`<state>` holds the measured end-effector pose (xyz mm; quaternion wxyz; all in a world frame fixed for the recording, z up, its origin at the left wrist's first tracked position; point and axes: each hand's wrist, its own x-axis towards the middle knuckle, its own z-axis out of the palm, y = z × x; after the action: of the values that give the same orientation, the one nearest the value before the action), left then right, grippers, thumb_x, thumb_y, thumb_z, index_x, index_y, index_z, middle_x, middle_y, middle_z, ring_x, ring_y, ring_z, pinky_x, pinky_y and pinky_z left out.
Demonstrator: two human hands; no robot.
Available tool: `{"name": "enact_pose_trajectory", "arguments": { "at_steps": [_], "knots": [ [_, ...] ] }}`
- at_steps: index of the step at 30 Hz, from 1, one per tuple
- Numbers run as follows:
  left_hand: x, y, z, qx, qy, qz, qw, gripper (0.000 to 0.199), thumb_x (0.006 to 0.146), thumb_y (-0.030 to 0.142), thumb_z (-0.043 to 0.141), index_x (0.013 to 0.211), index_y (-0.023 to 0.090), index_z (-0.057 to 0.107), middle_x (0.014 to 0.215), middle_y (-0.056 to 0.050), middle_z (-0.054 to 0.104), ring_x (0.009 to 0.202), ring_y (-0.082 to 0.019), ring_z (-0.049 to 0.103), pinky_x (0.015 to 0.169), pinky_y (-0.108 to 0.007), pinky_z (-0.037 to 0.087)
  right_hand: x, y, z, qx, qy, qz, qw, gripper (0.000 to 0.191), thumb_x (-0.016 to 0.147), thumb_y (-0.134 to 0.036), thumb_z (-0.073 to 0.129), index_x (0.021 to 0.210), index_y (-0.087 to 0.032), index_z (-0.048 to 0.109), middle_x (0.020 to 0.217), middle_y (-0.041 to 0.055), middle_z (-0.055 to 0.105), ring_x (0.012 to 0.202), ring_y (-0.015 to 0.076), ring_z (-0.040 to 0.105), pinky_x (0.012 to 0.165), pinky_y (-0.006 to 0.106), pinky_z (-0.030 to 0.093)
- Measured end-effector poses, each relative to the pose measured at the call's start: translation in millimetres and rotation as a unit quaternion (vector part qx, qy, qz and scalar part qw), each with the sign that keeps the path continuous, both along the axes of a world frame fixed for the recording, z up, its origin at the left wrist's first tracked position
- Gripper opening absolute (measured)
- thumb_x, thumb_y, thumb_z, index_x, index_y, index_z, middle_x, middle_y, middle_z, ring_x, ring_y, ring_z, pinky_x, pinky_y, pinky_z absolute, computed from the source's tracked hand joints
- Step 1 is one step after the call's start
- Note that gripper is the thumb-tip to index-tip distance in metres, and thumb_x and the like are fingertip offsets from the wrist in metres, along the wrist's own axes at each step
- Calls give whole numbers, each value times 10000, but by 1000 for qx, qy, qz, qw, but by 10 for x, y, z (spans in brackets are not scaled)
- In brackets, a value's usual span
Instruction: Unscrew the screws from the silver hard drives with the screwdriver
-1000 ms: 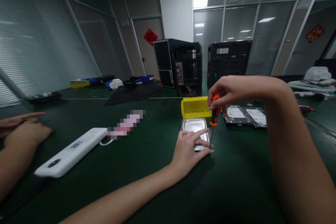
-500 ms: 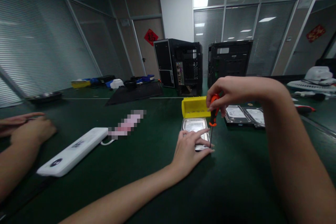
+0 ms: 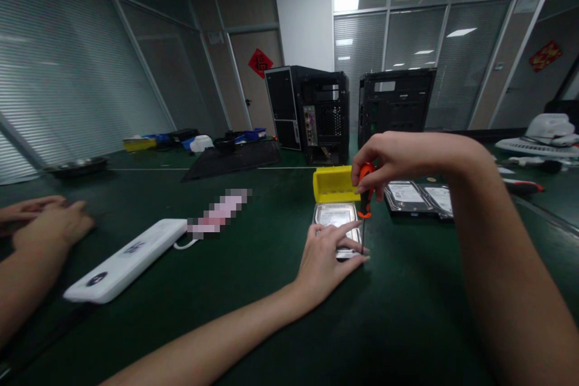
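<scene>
A silver hard drive [image 3: 335, 215] lies on the green table in front of me. My left hand [image 3: 325, 250] holds it down, with fingers across its top and the thumb at its near right corner. In my right hand [image 3: 377, 166] is a screwdriver [image 3: 364, 202] with an orange and black handle, gripped from above. Its shaft stands nearly upright, and the tip meets the drive's near right corner between my left fingertips. Whether a screw sits under the tip is hidden. Just behind the drive is a yellow tray [image 3: 332, 186] with several small pieces in it.
Two more hard drives [image 3: 407, 196] lie to the right, partly behind my right arm. A white power strip [image 3: 131, 259] rests at left, near another person's hands [image 3: 54, 223]. Two black computer cases [image 3: 323, 114] stand behind. A red-handled tool [image 3: 525, 186] is far right.
My right hand and the screwdriver handle have shifted slightly left, while the tip stays at the drive's corner. My left hand has not moved. The other person's hands shifted a little.
</scene>
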<state>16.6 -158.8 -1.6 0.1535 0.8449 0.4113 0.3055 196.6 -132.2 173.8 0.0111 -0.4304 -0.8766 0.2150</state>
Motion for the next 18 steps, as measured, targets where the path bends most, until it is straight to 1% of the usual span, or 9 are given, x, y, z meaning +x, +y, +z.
{"name": "enact_pose_trajectory", "arguments": {
  "at_steps": [5, 10, 13, 18],
  "knots": [
    [-6, -2, -1, 3, 0, -5, 1000, 593, 755, 310, 672, 1277, 288, 392, 909, 53, 705, 929, -191, 566, 863, -364, 255, 12, -2, -7, -2, -3, -6, 1000, 316, 733, -327, 590, 980, -137, 643, 877, 56, 679, 739, 136, 639, 642, 220, 498],
    [-13, 10, -18, 7, 4, -7, 1000, 617, 734, 309, 694, 1272, 293, 392, 917, 61, 701, 938, -191, 558, 861, -357, 249, 2, -14, -5, 6, -11, -2, 1000, 376, 719, -331, 599, 1049, -151, 613, 955, 56, 665, 768, 141, 634, 618, 211, 490],
    [-13, 18, -35, 14, 1, -5, 1000, 629, 728, 307, 702, 1272, 304, 387, 913, 69, 701, 924, -190, 560, 862, -356, 243, -8, -16, -3, 2, -18, 6, 1000, 389, 728, -369, 581, 1041, -141, 611, 955, 66, 663, 770, 147, 632, 622, 217, 487],
    [-11, 21, -47, 14, -1, -4, 1000, 627, 730, 304, 700, 1272, 301, 384, 939, 61, 695, 938, -198, 555, 859, -352, 247, -45, 12, -31, 6, -29, -9, 1000, 447, 733, -484, 541, 1000, -134, 619, 915, 77, 667, 712, 154, 628, 610, 243, 482]
  ]
}}
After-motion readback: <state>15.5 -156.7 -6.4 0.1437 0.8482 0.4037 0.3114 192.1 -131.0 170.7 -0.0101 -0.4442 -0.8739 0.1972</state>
